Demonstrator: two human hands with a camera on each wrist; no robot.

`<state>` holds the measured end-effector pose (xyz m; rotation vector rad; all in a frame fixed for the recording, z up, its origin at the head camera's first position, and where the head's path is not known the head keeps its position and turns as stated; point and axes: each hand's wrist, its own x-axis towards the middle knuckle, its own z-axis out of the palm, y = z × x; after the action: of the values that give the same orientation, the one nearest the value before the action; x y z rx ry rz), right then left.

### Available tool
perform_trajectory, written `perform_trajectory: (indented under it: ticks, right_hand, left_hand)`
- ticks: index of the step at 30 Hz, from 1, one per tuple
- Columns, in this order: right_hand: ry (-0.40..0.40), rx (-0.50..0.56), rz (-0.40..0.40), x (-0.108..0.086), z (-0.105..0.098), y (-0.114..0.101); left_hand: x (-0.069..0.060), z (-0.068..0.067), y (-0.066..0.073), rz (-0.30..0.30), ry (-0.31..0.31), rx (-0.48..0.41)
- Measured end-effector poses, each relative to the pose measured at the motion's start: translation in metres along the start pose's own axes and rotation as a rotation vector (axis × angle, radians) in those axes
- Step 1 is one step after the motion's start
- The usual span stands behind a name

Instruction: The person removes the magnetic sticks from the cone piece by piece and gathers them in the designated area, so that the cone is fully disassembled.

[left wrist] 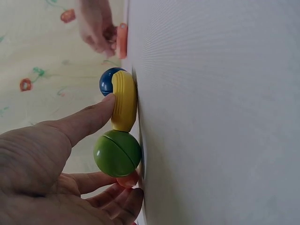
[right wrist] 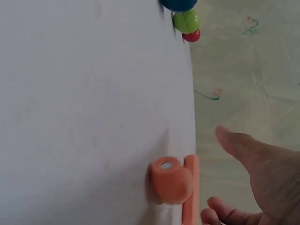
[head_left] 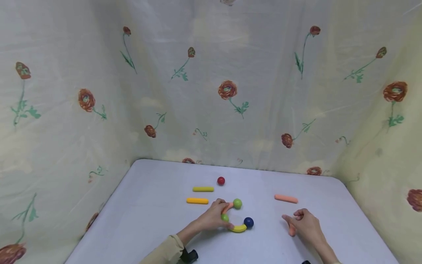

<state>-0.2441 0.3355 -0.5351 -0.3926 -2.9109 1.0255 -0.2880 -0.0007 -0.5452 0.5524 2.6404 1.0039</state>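
My left hand point(head_left: 210, 217) spans a joined chain of pieces. In the left wrist view its thumb presses the yellow curved piece point(left wrist: 124, 103), and its fingers bend against the orange curved piece point(left wrist: 128, 179), with a green ball point(left wrist: 117, 153) between the two. A blue ball point(head_left: 248, 222) sits at the yellow piece's far end, another green ball point(head_left: 237, 204) at the orange one's. My right hand point(head_left: 308, 227) hovers by a separate orange curved piece point(head_left: 292, 230); the right wrist view shows thumb and fingers spread, clear of that piece point(right wrist: 171, 183).
Behind the chain lie a red ball point(head_left: 221, 180) and a yellow-green stick point(head_left: 203, 189), with an orange-yellow stick point(head_left: 197, 201) to the left. A straight orange stick point(head_left: 286, 198) lies beyond my right hand. Flowered cloth point(head_left: 204, 110) hangs around the white table point(head_left: 148, 205).
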Motion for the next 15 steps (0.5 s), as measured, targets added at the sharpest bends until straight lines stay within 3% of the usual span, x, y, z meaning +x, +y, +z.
perform_trajectory:
  ticks: [4,6,10,15]
  right_hand:
    - [-0.006,0.004,-0.076,-0.002,0.007,-0.028]
    - [-0.062,0.049,-0.15,-0.003,0.016,-0.045]
    - [-0.303,0.184,-0.302,-0.001,0.036,-0.07]
    - [-0.62,0.287,-0.399,0.01,0.052,-0.077]
  left_hand:
    - [-0.002,-0.002,0.0,-0.014,-0.006,-0.015]
    - [-0.002,-0.002,0.0,-0.029,-0.004,-0.02]
    - [-0.001,-0.001,-0.002,-0.041,-0.004,-0.016]
    - [0.001,0.0,-0.004,-0.031,-0.011,-0.012]
